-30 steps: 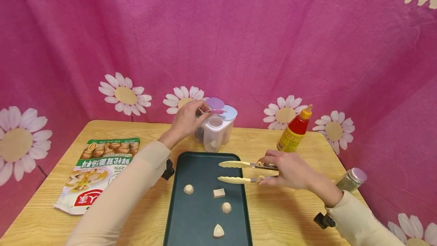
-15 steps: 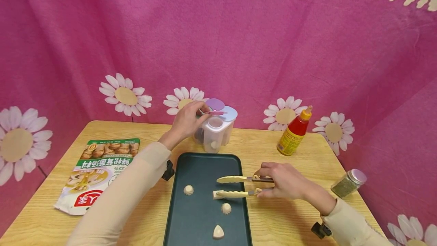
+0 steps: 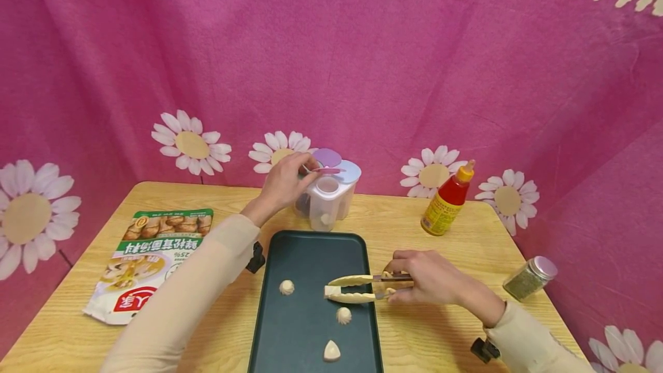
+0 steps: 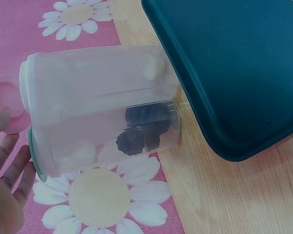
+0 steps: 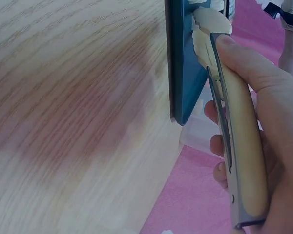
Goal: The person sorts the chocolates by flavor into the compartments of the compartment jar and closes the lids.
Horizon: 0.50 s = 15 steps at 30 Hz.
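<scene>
My left hand [image 3: 286,180] is at the top of a clear multi-compartment container [image 4: 83,107], holding up its pink lid [image 4: 10,105]; the fingertips lie near a green lid [image 4: 37,158]. Below the raised lid the round opening [image 3: 327,185] is uncovered. In my right hand [image 3: 432,281] are cream-tipped tongs [image 5: 244,136], gripped by the handles. Their tips [image 3: 349,298] straddle a small white block [image 3: 332,292] on the dark tray [image 3: 311,252]; whether both tips touch it I cannot tell. Dark pieces [image 4: 146,119] and one pale piece [image 4: 154,67] lie inside the container.
Two pale swirl pieces, one on the left [image 3: 286,287] and one nearer the tongs [image 3: 344,315], and a rounded triangular piece [image 3: 332,351] lie on the tray. A printed food pouch [image 3: 150,263] is at left. A red sauce bottle [image 3: 448,200] and a spice jar [image 3: 530,278] stand right.
My right hand has brought the tongs toward me and down, and their tips have come to either side of the white block. My left hand keeps its place at the pink lid.
</scene>
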Tool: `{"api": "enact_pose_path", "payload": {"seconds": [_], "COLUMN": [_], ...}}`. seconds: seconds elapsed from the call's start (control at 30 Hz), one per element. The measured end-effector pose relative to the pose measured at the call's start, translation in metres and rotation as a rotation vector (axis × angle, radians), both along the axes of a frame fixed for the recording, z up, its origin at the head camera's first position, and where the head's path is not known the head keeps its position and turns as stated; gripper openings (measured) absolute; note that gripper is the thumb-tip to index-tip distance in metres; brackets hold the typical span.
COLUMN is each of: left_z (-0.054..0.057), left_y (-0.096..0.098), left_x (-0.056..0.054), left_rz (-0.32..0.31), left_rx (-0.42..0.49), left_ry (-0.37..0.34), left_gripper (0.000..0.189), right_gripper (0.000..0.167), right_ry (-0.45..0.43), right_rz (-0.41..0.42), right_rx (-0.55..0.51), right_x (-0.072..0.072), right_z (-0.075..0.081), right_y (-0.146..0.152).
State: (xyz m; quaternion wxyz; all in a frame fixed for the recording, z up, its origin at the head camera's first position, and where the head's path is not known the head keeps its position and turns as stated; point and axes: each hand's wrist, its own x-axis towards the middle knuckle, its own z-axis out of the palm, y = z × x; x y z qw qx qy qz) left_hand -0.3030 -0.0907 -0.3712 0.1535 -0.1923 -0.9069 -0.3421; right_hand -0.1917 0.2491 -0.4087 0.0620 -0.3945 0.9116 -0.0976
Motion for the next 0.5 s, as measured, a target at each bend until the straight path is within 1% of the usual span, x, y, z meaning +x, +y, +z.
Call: {"api": "enact_pose_path", "payload": {"seconds": [0.13, 0.3, 0.4, 0.5], "left_z": [0.0, 0.0, 0.001, 0.001], "left_y": [0.0, 0.0, 0.0, 0.0], "left_x": [-0.001, 0.001, 0.002, 0.002], "left_rz": [0.0, 0.006, 0.008, 0.008], "left_rx": [0.001, 0.003, 0.002, 0.002], "left_ry": [-0.007, -0.011, -0.012, -0.01], "left_gripper": [0.016, 0.017, 0.017, 0.017], "right_gripper": [0.034, 0.033, 0.032, 0.034], "right_ry": [-0.004, 0.018, 0.057, 0.12], "right_rz": [-0.004, -0.007, -0.012, -0.016], "right_rx": [-0.009, -0.041, -0.07, -0.089], "right_x": [-0.001, -0.002, -0.005, -0.01], "right_z": [-0.002, 0.0, 0.005, 0.014], "right_y": [-0.001, 0.0, 0.002, 0.003]}}
